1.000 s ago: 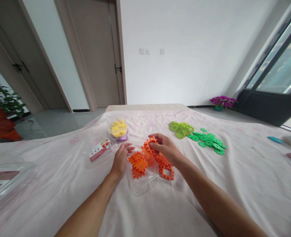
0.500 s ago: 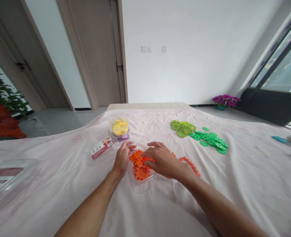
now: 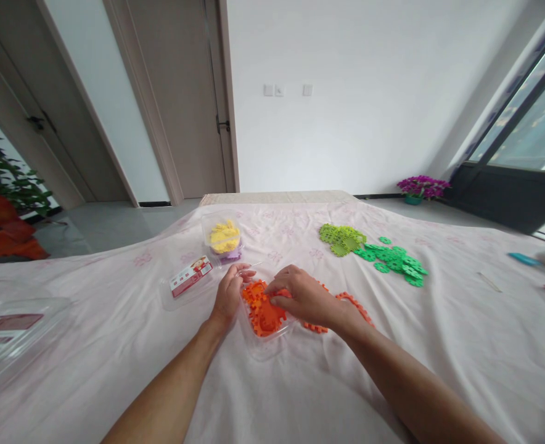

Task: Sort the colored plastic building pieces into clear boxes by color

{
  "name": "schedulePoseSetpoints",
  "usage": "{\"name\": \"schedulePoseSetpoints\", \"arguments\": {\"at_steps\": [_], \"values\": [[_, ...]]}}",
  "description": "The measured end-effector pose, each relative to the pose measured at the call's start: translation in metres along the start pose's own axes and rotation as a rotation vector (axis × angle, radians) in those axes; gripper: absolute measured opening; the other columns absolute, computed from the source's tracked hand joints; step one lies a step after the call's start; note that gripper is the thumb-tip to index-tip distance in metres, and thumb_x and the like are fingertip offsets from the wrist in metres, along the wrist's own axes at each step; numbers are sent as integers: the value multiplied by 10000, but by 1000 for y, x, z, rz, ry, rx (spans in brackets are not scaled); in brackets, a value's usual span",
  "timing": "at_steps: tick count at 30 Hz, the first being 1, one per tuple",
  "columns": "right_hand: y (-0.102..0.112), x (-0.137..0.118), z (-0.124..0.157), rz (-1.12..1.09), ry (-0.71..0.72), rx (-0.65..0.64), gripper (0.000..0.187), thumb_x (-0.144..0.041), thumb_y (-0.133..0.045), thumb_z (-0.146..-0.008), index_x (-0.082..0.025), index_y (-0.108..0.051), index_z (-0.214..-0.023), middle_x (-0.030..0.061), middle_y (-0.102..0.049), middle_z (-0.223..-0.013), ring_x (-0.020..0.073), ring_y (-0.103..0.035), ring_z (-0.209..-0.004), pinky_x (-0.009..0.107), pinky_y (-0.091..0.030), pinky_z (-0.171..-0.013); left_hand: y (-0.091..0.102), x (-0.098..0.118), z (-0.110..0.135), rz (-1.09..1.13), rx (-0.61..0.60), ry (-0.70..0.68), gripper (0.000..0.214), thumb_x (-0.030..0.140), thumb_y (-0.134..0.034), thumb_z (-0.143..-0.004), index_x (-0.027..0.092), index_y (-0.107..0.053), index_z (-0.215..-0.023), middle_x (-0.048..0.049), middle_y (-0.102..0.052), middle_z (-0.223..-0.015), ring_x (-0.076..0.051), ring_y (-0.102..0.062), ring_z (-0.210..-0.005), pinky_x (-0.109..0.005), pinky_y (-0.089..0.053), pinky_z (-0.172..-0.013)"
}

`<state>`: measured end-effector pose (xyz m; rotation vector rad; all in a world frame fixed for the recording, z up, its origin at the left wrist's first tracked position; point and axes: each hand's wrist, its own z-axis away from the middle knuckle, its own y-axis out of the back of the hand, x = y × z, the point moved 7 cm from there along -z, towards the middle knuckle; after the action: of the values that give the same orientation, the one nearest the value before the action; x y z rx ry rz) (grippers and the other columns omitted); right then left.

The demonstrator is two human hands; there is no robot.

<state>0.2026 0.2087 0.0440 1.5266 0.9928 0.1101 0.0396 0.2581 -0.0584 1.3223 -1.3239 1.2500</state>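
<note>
Orange pieces [image 3: 266, 322] are bunched in the tub [image 3: 264, 354], right hand [image 3: 303, 297] above, left hand [image 3: 229, 295] beside; whether either's clamped can't be told; pieces are best laid flat, tub steadied!

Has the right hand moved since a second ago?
Yes. The right hand has moved down and left in view, away from the lime-green toothed pieces.

Beyond the pink-patterned cloth [image 3: 439, 345] rises a white wall [image 3: 369, 135] with three small plates [image 3: 307, 90] — a brown door [image 3: 175, 98] to their left, a second door [image 3: 45, 148] farther left, near a leafy plant [image 3: 8, 169]. Purple flowers [image 3: 423, 185] in a green pot [image 3: 413, 200] stand at right, beside the dark-framed window [image 3: 531, 129]. A blue item [image 3: 523, 259] lies on the cloth's right side.
</note>
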Motion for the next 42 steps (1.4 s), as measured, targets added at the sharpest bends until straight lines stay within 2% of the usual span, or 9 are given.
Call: {"name": "schedulePoseSetpoints", "arguments": {"at_steps": [3, 7, 12, 18, 25, 28, 32, 37, 42], "values": [[9, 11, 0, 16, -3, 46, 306, -187, -636, -838, -250, -737, -1120, 47, -741, -1096, 220, -621, -1084, 363, -434, -989, -1, 2, 0, 6, -1, 6, 354, 322, -486, -779, 183, -605, -1082, -88, -726, -1022, -217, -643, -908, -372, -477, -862], [33, 46, 2, 118, -202, 88, 294, -189, -599, -857, -231, -727, -1118, 57, -734, -1116, 226, -636, -1049, 355, -456, -934, -1, 3, 1, 8, -4, 13, 351, 333, -483, -784, 176, -597, -1077, -92, -728, -1014, -213, -645, -902, -364, -476, -857], [36, 79, 13, 270, -425, -121, 424, -325, -661, -833, -188, -678, -1235, 121, -689, -1204, 283, -602, -1132, 368, -446, -924, -1, 8, 3, 2, -21, -2, 373, 358, -477, -780, 165, -600, -1075, -106, -736, -1005, -223, -664, -880, -364, -475, -832], [27, 78, 20, 340, -467, -265, 620, -492, -749, -719, -254, -648, -1283, 130, -643, -1241, 318, -581, -1152, 375, -441, -881, -1, 11, 3, -22, -19, 1, 381, 357, -483, -761, 162, -608, -1063, -106, -742, -992, -231, -667, -874, -379, -472, -848], [15, 79, 21, 441, -499, -336, 644, -492, -798, -648, -204, -654, -1206, 156, -663, -1164, 337, -623, -1061, 360, -445, -775, 0, 3, 1, -35, -40, -13, 364, 336, -452, -802, 164, -591, -1092, -107, -737, -1028, -231, -666, -901, -383, -464, -854], [13, 79, 20, 436, -475, -312, 587, -467, -787, -647, -202, -661, -1156, 142, -665, -1138, 317, -644, -1005, 330, -436, -721, 0, 0, 0, -37, -49, -12, 362, 327, -440, -818, 166, -581, -1110, -104, -734, -1042, -228, -662, -911, -383, -460, -861], [9, 73, 18, 401, -379, -289, 327, -318, -689, -699, -207, -683, -1007, 114, -685, -1045, 263, -655, -918, 293, -401, -664, 0, 0, 0, -27, -48, -6, 362, 330, -453, -813, 168, -586, -1108, -103, -733, -1042, -230, -660, -916, -378, -460, -857], [7, 70, 15, 276, -354, -273, 258, -249, -616, -730, -219, -688, -976, 78, -723, -928, 226, -649, -828, 277, -367, -628, 1, 1, 0, -37, -52, -13, 363, 329, -453, -811, 166, -589, -1105, -106, -730, -1041, -228, -657, -903, -376, -460, -851], [41, 79, 10, 139, -439, 59, 227, -251, -621, -757, -208, -699, -966, 48, -710, -818, 174, -614, -731, 259, -352, -608, -1, 2, 1, -42, -36, 6, 350, 334, -451, -824, 174, -584, -1104, -92, -727, -1033, -215, -643, -903, -362, -464, -840]]}}
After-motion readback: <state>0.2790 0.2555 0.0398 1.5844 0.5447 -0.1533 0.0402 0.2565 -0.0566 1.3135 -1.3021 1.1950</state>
